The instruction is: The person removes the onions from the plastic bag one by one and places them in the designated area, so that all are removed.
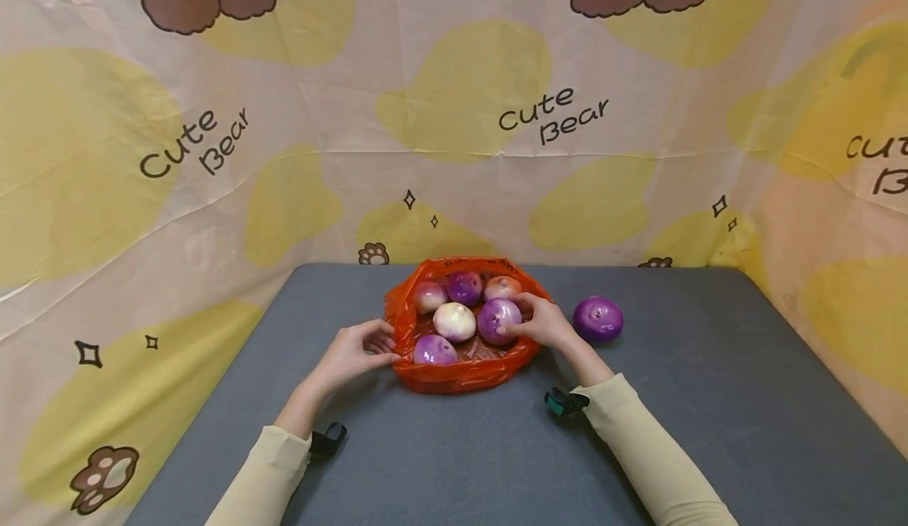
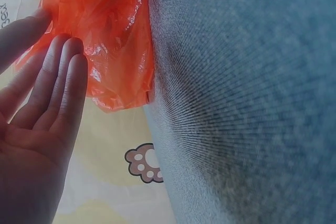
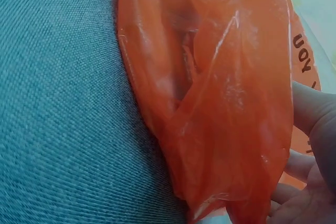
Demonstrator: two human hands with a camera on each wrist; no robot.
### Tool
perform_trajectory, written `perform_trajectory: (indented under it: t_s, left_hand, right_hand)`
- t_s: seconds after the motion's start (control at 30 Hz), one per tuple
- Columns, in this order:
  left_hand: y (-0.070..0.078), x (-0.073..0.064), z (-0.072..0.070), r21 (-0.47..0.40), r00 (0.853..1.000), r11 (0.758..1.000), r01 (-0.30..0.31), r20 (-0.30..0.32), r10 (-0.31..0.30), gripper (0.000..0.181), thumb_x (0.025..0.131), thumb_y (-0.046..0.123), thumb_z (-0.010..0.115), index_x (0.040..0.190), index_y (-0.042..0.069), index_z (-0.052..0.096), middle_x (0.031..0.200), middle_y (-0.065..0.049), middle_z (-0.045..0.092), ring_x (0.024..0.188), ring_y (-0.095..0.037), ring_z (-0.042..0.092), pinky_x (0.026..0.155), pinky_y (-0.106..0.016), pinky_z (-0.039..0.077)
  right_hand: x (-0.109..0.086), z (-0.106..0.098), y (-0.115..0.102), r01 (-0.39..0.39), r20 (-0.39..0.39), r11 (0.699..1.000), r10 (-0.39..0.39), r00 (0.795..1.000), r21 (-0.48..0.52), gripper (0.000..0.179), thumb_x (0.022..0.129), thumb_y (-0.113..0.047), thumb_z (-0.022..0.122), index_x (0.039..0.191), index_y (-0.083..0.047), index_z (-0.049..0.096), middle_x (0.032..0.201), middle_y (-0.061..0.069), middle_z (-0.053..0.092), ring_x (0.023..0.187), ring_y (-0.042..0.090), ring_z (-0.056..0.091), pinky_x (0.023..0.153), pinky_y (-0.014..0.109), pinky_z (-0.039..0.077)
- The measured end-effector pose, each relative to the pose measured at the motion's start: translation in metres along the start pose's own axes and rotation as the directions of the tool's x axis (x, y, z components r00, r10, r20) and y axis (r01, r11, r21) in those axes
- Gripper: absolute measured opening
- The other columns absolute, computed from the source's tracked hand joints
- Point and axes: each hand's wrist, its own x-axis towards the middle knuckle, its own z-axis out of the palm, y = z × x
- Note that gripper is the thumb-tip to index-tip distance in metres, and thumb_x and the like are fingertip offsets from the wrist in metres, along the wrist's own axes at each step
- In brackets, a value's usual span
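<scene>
An orange plastic bag (image 1: 457,380) lies on the table with its mouth spread wide. Several onions are inside, among them a pale white one (image 1: 454,322) in the middle and a purple one (image 1: 435,350) at the front. My right hand (image 1: 542,321) reaches over the bag's right rim and holds a purple onion (image 1: 496,319) between thumb and fingers. In the right wrist view the bag's side hides that onion. At the left rim, my left hand (image 1: 358,348) touches the bag; its fingers (image 2: 71,85) look nearly straight in the left wrist view.
One more purple onion (image 1: 598,319) sits on the grey table (image 1: 440,463), right of the bag and outside it. Behind the table hangs a printed cloth (image 1: 454,116) with bear patterns. Dark straps circle both wrists.
</scene>
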Motion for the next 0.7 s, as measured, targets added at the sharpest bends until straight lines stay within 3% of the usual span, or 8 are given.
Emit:
perform_trajectory:
  t_s: [0.17,0.3,0.7]
  left_hand:
    - [0.019,-0.004,-0.003,-0.010,1.000,1.000,-0.005,0.018,0.006,0.031,0.078,0.006,0.076,0.105,-0.001,0.063,0.091,-0.015,0.068,0.081,-0.026,0.065,0.076,-0.039,0.055]
    - [0.036,-0.008,-0.008,-0.003,0.999,1.000,-0.020,0.028,0.020,0.029,0.079,0.006,0.075,0.104,-0.003,0.062,0.090,-0.016,0.068,0.081,-0.025,0.064,0.076,-0.038,0.055]
    - [0.038,-0.008,-0.009,-0.002,0.999,1.000,-0.013,0.034,0.013,0.029,0.079,0.006,0.075,0.104,-0.003,0.062,0.091,-0.016,0.068,0.081,-0.026,0.064,0.077,-0.043,0.054]
  right_hand:
    - [0.000,0.002,-0.001,0.011,0.002,1.000,-0.011,1.000,0.002,0.069,0.073,-0.031,0.081,0.130,-0.004,0.053,0.116,0.018,0.065,0.105,0.030,0.062,0.092,0.044,0.049]
    - [0.000,0.002,-0.001,0.050,0.012,0.999,-0.050,0.999,-0.004,0.069,0.073,-0.029,0.081,0.130,-0.003,0.052,0.115,0.019,0.065,0.105,0.031,0.062,0.091,0.045,0.049]
    - [0.002,0.003,0.000,0.082,0.000,0.995,-0.082,0.997,-0.062,0.066,0.073,-0.030,0.081,0.127,-0.002,0.054,0.109,0.017,0.067,0.099,0.028,0.063,0.087,0.043,0.050]
